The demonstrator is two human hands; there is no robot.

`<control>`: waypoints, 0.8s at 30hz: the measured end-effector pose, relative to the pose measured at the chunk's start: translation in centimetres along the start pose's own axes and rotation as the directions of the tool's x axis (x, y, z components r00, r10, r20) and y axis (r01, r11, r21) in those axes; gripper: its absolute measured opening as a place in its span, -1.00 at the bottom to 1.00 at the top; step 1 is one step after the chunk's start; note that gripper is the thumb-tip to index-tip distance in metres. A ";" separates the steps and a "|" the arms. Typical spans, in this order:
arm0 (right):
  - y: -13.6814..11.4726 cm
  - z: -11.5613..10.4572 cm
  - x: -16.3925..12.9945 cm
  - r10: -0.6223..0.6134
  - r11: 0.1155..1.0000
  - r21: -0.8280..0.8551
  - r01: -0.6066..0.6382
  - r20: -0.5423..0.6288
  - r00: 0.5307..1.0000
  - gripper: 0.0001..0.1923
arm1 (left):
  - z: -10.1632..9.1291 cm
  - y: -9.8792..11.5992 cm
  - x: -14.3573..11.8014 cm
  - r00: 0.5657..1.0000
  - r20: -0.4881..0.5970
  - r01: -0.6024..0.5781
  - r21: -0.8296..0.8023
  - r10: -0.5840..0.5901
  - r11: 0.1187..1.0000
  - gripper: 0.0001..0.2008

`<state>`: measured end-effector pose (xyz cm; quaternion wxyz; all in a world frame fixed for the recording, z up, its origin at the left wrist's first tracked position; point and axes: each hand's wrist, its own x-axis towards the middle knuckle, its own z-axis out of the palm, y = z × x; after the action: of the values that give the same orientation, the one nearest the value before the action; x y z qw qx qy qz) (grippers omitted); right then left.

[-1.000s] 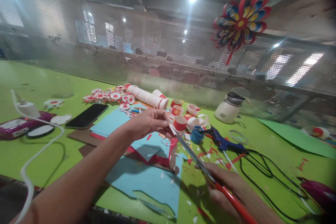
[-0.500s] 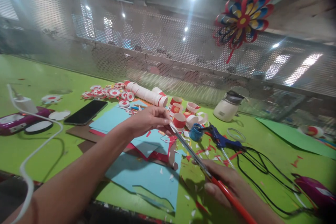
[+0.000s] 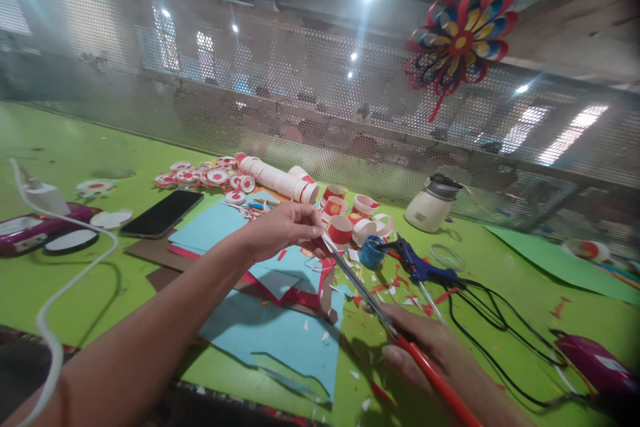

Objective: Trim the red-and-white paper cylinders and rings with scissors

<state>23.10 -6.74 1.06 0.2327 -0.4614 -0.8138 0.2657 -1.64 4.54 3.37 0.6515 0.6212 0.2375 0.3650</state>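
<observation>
My right hand [image 3: 433, 350] grips red-handled scissors [image 3: 370, 303] low at the right, their long blades pointing up and left. My left hand [image 3: 285, 230] reaches across the table and pinches the blade tips with thumb and fingers. Under both hands lie sheets of blue paper [image 3: 280, 337] over red and brown sheets, with small paper scraps scattered about. Cut red-and-white paper cups [image 3: 343, 230] stand just behind the blade tips.
A stack of paper cups [image 3: 277, 180], red-white discs [image 3: 200, 177], a black phone [image 3: 163, 213], a blue glue gun [image 3: 417, 267] with black cable, a white jar [image 3: 430, 207], a purple device [image 3: 30, 230] with white cable, green paper [image 3: 565, 260]. Perforated metal screen behind; a paper flower [image 3: 460, 37] hangs on it.
The view has shifted slightly; both hands keep the same hold on the scissors and have barely moved.
</observation>
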 end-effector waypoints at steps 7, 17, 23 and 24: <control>-0.2 -0.2 0.1 0.034 0.999 -0.007 -0.034 0.051 0.998 -0.61 | 0.0 -0.1 0.1 1.000 0.006 -0.003 0.001 0.003 1.000 -0.86; 0.4 0.5 0.1 0.018 0.999 -0.031 -0.019 -0.032 0.999 -0.54 | 0.1 0.1 0.0 1.000 -0.004 0.007 0.005 -0.007 1.000 -0.84; 0.5 0.6 0.0 0.020 0.999 -0.045 -0.021 -0.030 0.999 -0.57 | 0.0 0.0 0.0 1.000 0.008 0.005 0.000 -0.005 1.000 -0.84; 0.4 0.6 0.0 0.014 0.999 -0.038 -0.015 -0.031 0.999 -0.58 | 0.0 0.0 0.0 1.000 0.008 0.004 -0.001 -0.004 1.000 -0.84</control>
<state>22.96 -6.70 0.37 0.2344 -0.4757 -0.8118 0.2446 -1.64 4.48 3.35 0.6537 0.6217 0.2358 0.3613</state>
